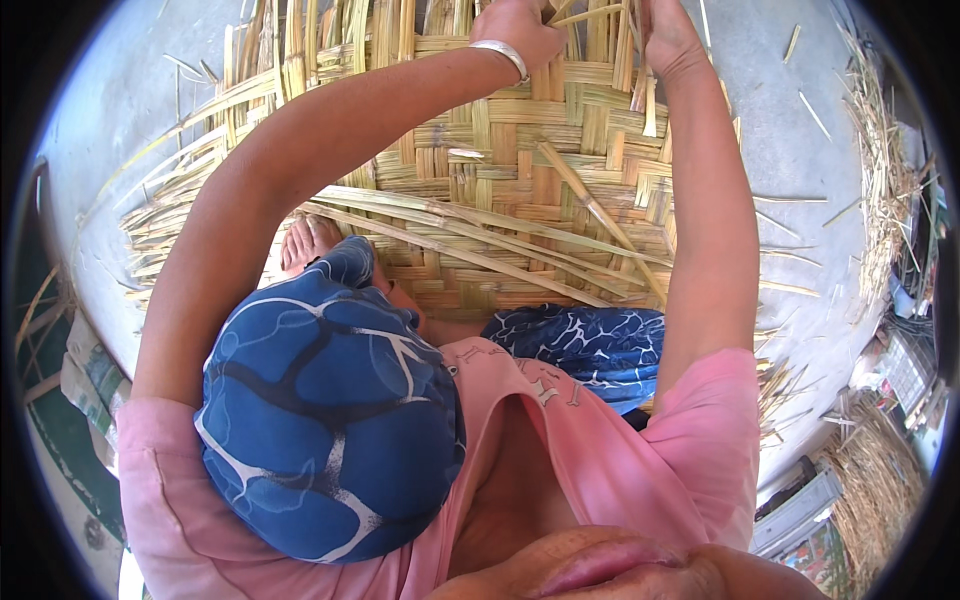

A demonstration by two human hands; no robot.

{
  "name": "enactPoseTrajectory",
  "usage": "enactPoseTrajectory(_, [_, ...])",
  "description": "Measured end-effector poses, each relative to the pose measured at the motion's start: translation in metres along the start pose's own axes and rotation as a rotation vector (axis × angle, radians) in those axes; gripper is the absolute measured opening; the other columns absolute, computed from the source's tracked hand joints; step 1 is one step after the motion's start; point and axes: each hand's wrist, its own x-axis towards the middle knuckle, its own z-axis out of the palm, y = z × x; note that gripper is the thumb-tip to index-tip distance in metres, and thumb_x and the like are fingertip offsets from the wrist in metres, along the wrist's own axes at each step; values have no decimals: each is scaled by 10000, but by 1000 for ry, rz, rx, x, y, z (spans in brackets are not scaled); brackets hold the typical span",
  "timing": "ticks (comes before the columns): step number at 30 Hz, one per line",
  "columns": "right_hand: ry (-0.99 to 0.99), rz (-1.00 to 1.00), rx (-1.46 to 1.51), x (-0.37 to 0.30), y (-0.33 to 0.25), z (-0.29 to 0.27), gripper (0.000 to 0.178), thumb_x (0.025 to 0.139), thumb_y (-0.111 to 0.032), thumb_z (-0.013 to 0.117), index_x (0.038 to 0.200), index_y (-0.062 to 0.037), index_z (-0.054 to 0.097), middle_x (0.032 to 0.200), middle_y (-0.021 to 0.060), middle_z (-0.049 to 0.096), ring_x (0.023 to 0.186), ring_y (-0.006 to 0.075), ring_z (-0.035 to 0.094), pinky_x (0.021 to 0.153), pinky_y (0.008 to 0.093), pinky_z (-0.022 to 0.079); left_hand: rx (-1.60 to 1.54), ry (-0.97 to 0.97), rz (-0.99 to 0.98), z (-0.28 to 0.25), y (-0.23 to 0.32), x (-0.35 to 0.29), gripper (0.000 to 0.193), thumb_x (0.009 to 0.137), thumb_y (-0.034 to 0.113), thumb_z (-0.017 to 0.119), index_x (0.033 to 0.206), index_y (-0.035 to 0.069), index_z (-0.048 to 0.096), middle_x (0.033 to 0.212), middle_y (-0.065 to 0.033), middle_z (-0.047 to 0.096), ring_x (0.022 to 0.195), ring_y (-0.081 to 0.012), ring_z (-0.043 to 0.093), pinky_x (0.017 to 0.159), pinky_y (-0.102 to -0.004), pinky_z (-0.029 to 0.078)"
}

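Observation:
A woven mat of yellow-green cane strips (540, 115) lies on the floor in front of me, with long unwoven ends standing out at its far and left sides. At its far edge my left hand (518, 32), with a silver bangle at the wrist, has its fingers curled round a cane strip (590, 14). My right hand (672, 38) is beside upright strips farther right; the picture's top edge cuts off its fingers. Several loose strips (460, 222) lie across the near part of the mat. A thicker split cane piece (590, 202) slants over the weave.
My bent knee in blue patterned cloth (330, 410) rises on the left, and my bare foot (308, 243) is at the mat's near side. Scraps of cane lie on the grey floor (800, 150). A heap of dry stalks (875, 470) is at the lower right.

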Motion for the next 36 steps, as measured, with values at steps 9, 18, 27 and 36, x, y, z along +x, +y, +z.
enactPoseTrajectory(9, [-83, -135, 142, -3, 12, -14, 543, 1076, -542, 432, 1098, -83, 720, 923, 88, 758, 805, 243, 723, 775, 414, 616, -1, -396, 12, -10, -11, 24, 417, 822, 444, 778, 1003, 69, 789, 853, -154, 760, 775, -296, 737, 747, -423, 576])
enactPoseTrajectory(18, [-53, -45, 32, -14, 8, -13, 507, 1069, -522, 479, 1123, -77, 716, 923, 110, 757, 827, 247, 740, 757, 431, 628, -130, -434, 223, -16, -27, 25, 444, 840, 414, 809, 1054, 26, 784, 854, -150, 767, 755, -241, 736, 727, -379, 582])
enactPoseTrajectory(27, [26, -71, 54, -9, 12, -16, 496, 1045, -538, 535, 1188, -87, 684, 935, 107, 742, 826, 249, 726, 745, 450, 631, -276, -263, -111, -24, 10, -3, 277, 915, 259, 735, 917, -18, 745, 689, -118, 709, 638, -192, 697, 585, -375, 553])
enactPoseTrajectory(36, [12, -37, 79, -12, 16, -9, 489, 1033, -547, 556, 1160, -95, 693, 919, 90, 732, 807, 236, 719, 721, 437, 628, -618, -200, -196, 15, -25, 11, 303, 944, 285, 717, 918, -17, 722, 730, -132, 719, 634, -192, 697, 582, -373, 558])
